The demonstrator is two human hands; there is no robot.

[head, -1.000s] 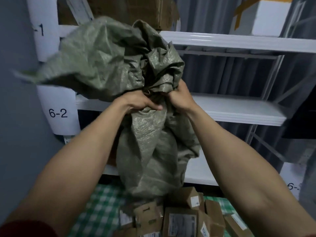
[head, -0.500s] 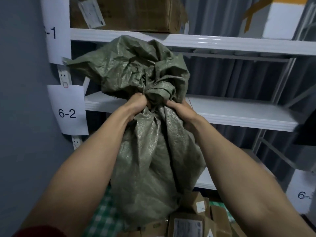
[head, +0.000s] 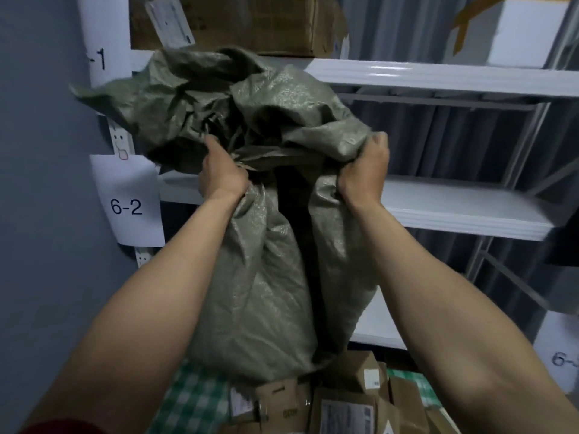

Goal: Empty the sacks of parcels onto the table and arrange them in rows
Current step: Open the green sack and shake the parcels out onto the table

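A grey-green woven sack hangs upside down in front of me, its mouth down among the parcels. My left hand grips a bunch of its fabric at the upper left. My right hand grips another fold at the upper right, a forearm's width away. Loose sack fabric bulges above both fists. Several brown cardboard parcels with white labels lie heaped below the sack on a table with a green checked cloth. What is inside the sack is hidden.
White metal shelving stands just behind the sack, with paper tags reading 6-2. A large cardboard box sits on the top shelf. A grey wall closes the left side.
My hands, close together on the sack's gathered neck before, have moved apart, the right one shifting rightward to a new fold. The sack has spread wider between them.
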